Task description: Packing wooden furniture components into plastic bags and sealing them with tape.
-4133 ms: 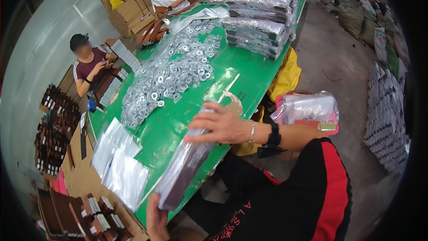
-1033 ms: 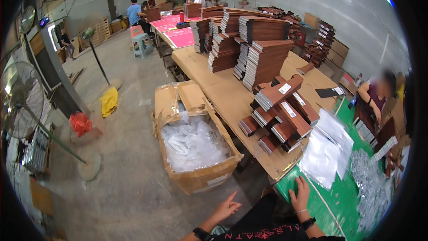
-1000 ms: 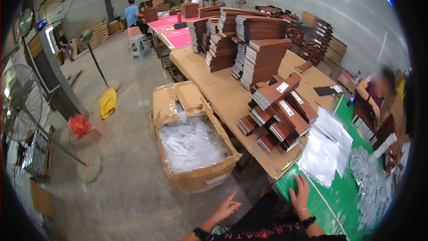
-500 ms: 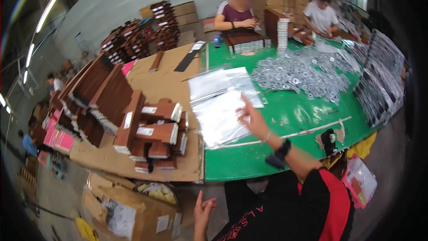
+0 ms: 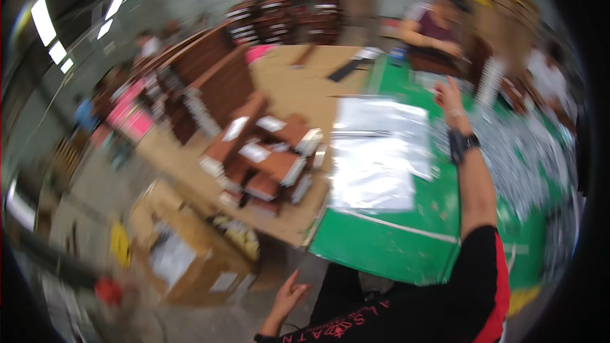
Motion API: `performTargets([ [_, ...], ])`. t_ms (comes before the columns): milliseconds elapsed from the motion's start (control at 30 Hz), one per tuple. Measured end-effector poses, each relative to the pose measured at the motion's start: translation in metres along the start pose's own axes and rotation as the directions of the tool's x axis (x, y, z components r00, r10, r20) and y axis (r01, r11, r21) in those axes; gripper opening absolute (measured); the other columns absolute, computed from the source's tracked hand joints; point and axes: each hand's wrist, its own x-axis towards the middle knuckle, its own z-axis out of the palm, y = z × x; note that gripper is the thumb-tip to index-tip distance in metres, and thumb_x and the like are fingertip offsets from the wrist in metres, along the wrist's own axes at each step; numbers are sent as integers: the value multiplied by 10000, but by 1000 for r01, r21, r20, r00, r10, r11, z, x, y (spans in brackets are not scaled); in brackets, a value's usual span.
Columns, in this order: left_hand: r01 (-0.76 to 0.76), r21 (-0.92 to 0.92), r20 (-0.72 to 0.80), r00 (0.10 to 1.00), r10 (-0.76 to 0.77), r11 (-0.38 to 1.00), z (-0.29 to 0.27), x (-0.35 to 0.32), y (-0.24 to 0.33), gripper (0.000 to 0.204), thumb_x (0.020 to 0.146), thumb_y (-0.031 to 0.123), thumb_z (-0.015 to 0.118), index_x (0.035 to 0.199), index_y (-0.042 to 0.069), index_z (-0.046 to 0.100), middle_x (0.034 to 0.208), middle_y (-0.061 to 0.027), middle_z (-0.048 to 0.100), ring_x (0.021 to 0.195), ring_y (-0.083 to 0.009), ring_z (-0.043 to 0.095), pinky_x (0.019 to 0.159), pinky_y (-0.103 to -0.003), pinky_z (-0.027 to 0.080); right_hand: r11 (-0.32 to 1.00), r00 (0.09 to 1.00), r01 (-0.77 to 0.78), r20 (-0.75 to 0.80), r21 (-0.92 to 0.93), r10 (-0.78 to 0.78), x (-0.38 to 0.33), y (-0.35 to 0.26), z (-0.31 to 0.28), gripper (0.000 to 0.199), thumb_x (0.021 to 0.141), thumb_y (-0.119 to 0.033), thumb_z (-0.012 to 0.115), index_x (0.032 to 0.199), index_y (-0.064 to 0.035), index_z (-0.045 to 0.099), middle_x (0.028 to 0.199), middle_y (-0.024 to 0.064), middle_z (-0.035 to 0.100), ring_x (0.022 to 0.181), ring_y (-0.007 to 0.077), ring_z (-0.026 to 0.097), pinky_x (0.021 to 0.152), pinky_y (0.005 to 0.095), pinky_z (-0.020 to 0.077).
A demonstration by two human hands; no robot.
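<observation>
My right arm reaches far across the green tabletop point(image 5: 381, 249). At its end my right hand point(image 5: 450, 96) is raised with the index finger stretched out and nothing visible in it. Just left of it lie flat clear plastic bags point(image 5: 375, 174), shiny with glare. A pile of small metal rings point(image 5: 518, 152), blurred now, spreads to the right of my forearm. Low in front of my body, off the table's front edge, my left hand point(image 5: 291, 295) is empty with its fingers apart. Dark brown wooden pieces with white labels point(image 5: 273, 162) are stacked left of the bags.
Larger brown panels point(image 5: 216, 82) stand in a row on the cardboard-covered table point(image 5: 311, 89). An open carton point(image 5: 190, 251) sits on the floor at the left. Across the table, a person in a dark red shirt point(image 5: 438, 28) works beside a blue bottle point(image 5: 398, 55).
The view has swung left, so the scene sits further right and is blurred. My right hand has moved off the plastic bags, farther away. My left hand stays low and empty.
</observation>
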Motion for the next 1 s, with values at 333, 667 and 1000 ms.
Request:
performTargets([
  [333,-88,-139,-80,994,78,986,11,-26,-23,678,989,282,586,1558,140,247,1150,-44,695,922,-95,618,767,-243,518,990,187,80,977,-116,99,-258,-55,340,736,944,-207,630,1566,-200,236,738,-18,580,580,50,500,518,213,424],
  [667,-117,-258,-189,980,69,959,-12,-75,-45,685,1000,269,581,1561,106,222,1214,-93,669,975,-137,625,841,-277,508,953,91,206,974,-220,206,-359,-103,512,762,908,-199,659,1553,-126,260,643,-2,545,469,82,403,426,270,316],
  [1000,-440,-19,10,898,440,898,-78,-173,91,513,983,179,596,1469,115,442,1188,-52,661,933,-99,630,825,-256,512,956,-303,242,923,-168,239,-406,-69,328,479,980,-288,606,1395,-64,521,757,-16,612,639,48,557,562,220,449],
])
